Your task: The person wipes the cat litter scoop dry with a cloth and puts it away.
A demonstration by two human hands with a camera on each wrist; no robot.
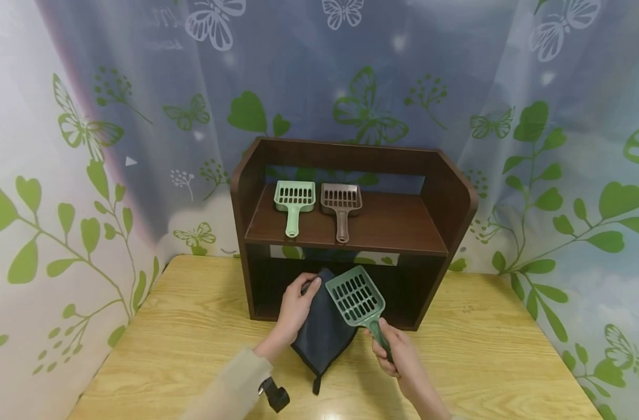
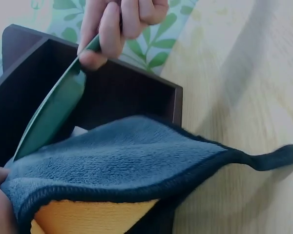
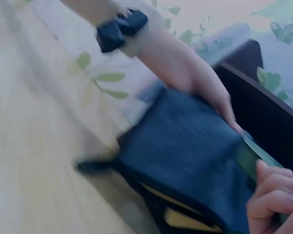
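Note:
A dark green litter scoop [image 1: 373, 321] is held by its handle in my right hand [image 1: 403, 357], its slotted head tilted up in front of the shelf's lower compartment. My left hand [image 1: 294, 312] pinches the upper part of a dark blue cloth [image 1: 322, 335], which hangs down to a corner with a loop. In the left wrist view, the scoop's edge [image 2: 53, 109] meets or nearly meets the fluffy cloth [image 2: 112, 158], and a yellow-orange layer [image 2: 93, 217] shows underneath. The right wrist view is blurred; there the cloth [image 3: 180, 146] lies beside the scoop [image 3: 254, 158].
A dark brown two-level shelf [image 1: 398, 224] stands on the wooden table [image 1: 193, 326]. On its upper board lie a light green scoop [image 1: 293, 217] and a brown scoop [image 1: 342, 220], side by side. A patterned curtain [image 1: 309, 70] hangs behind and at both sides.

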